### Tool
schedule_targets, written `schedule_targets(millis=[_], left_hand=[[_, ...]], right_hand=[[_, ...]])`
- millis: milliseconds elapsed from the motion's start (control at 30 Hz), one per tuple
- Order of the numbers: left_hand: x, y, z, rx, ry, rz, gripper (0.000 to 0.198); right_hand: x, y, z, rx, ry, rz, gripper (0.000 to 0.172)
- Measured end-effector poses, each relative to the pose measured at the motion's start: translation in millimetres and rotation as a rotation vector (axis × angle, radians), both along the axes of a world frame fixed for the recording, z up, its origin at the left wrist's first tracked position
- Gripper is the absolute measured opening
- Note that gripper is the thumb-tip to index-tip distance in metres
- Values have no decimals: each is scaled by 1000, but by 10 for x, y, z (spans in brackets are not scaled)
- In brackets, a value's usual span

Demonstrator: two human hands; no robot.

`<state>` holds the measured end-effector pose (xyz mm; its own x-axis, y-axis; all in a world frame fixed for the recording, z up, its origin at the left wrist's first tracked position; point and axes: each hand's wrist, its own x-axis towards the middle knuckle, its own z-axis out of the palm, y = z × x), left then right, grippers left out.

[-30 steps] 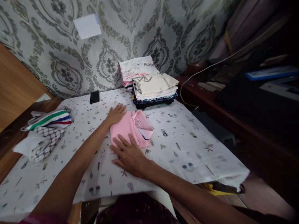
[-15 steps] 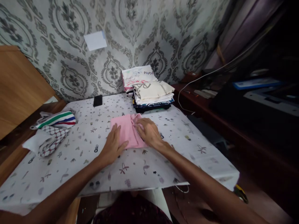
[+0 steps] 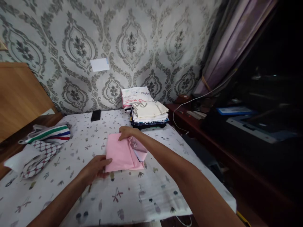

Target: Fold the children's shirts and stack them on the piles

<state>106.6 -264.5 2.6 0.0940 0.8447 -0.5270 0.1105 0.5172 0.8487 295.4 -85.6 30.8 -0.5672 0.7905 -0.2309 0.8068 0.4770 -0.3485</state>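
Forearms stretch across the patterned bench at lower centre. The left grip pinches the near corner of one folded pink garment, mid-frame; the right grip clasps its far edge. Beyond lie one black phone and two clothes stacks.

The table before me wears a white printed cloth. On it lie a pink shirt mid-table, a stack of folded clothes at the far edge, a black phone near it, and loose clothes to my left.
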Motion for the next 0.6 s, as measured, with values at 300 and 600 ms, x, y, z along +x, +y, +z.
schedule_targets(millis=[300, 600], left_hand=[[48, -103, 210, 148, -91, 145, 36], [441, 263, 713, 494, -81, 98, 51]], right_hand=[[571, -193, 8, -13, 259, 25, 12], [1460, -872, 284, 112, 971, -58, 32]])
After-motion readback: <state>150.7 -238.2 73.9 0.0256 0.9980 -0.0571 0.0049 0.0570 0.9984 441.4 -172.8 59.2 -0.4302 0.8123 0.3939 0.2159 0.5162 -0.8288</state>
